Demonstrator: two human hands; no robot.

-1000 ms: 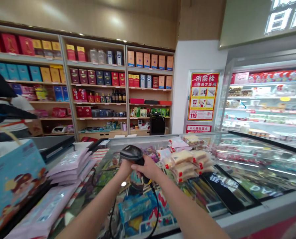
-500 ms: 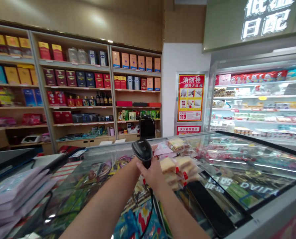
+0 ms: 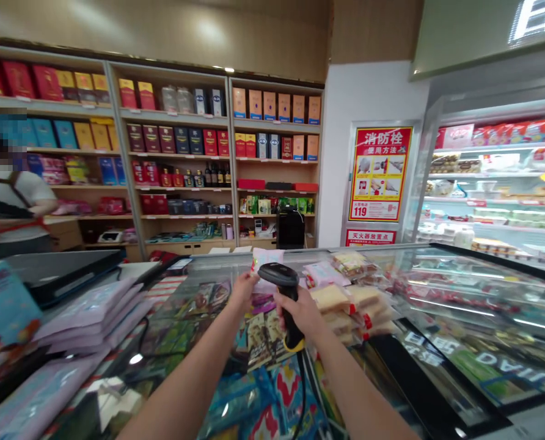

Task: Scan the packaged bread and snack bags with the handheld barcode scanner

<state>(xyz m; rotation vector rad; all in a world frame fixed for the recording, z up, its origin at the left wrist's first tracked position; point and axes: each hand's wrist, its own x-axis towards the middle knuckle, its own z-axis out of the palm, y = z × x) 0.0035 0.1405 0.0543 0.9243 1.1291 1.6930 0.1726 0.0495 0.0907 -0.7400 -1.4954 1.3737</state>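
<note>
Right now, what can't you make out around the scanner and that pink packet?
All in the head view:
- Pink packet: its lower part is hidden behind the barcode scanner, so any barcode is unseen.
- Left hand: its fingertips are turned away, so its grip on the packet is unclear.
- Scanner window: faces away from the camera, above the right hand.
- Glass freezer lid: glare blurs the goods beneath.
- Person: cut off by the left edge.

The red poster (image 3: 379, 173) reads 消防栓 使用方法 and 119 (fire-hydrant instructions); the sign (image 3: 370, 238) below, apparently 灭火器放置点.
</note>
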